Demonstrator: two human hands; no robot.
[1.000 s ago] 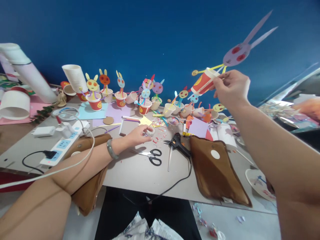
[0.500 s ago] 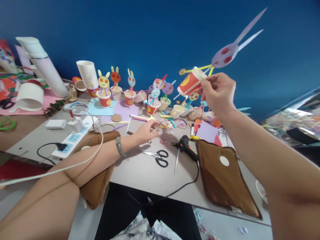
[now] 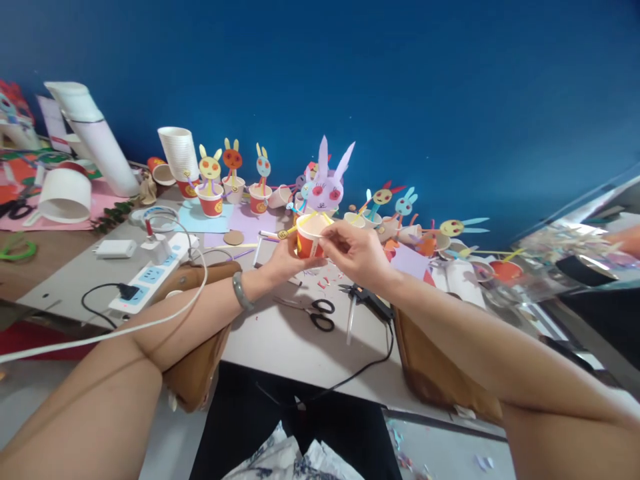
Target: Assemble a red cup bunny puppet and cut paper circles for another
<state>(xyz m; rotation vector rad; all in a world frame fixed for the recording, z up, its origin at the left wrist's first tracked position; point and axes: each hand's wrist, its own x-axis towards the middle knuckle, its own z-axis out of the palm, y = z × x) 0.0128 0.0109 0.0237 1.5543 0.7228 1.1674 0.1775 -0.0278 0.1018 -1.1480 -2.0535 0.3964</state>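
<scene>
A red paper cup (image 3: 309, 241) with a purple paper rabbit head (image 3: 325, 192) on top is held upright above the middle of the table. Yellow strips join the head to the cup. My left hand (image 3: 286, 263), with a bracelet at its wrist, is closed around the cup's lower left side. On the right, my right hand (image 3: 357, 250) pinches the cup near its rim. Black-handled scissors (image 3: 320, 315) and a black glue gun (image 3: 369, 301) lie on the table below the hands.
Several finished cup rabbits (image 3: 210, 200) stand along the blue wall. At left are a stack of white cups (image 3: 179, 157), a white jug (image 3: 95, 140) and a power strip (image 3: 150, 273) with a cable crossing my left arm. Brown pouches (image 3: 440, 360) lie on both sides.
My right hand has brought the rabbit cup down and left from the upper right, turning it upright. My left hand has taken hold of the cup too.
</scene>
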